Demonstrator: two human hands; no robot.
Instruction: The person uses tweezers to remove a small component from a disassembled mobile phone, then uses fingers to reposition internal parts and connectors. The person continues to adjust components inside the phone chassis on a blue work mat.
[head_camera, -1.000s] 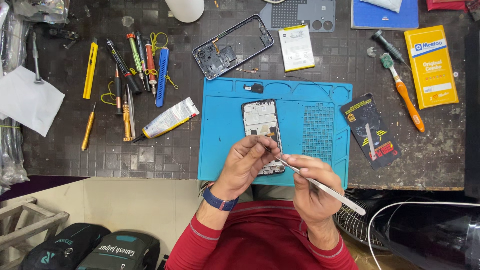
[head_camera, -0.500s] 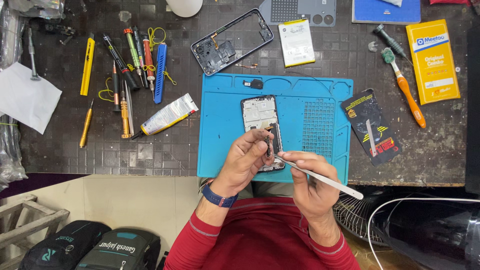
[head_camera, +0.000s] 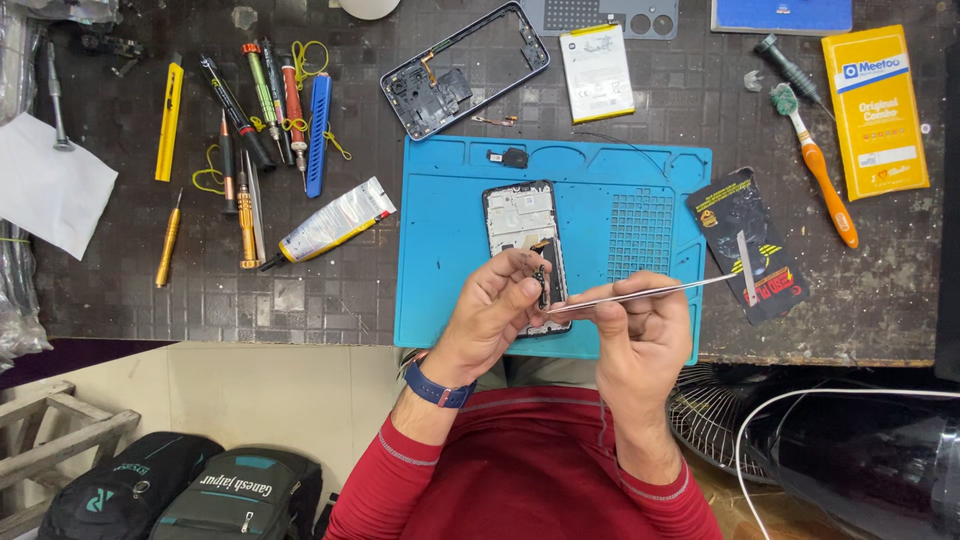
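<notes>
The grip of the left hand (head_camera: 495, 305) pinches a small dark part (head_camera: 541, 283) just above the opened phone (head_camera: 527, 240) on the blue mat (head_camera: 440, 250), steadying it for the tool. The right hand (head_camera: 640, 330), fingers curled shut, holds metal tweezers (head_camera: 650, 293) level, tips at that part, both wrists raised off the table (head_camera: 300, 300).

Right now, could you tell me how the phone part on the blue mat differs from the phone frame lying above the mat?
The phone part on the mat lies upright along the mat; the phone frame lies tilted on the dark tabletop. The phone part shows a pale, mostly filled inner face; the phone frame is largely an open outline with parts at one end. The left hand and right hand cover the phone part's lower end; the frame is untouched. Both are opened-up phone pieces.
</notes>
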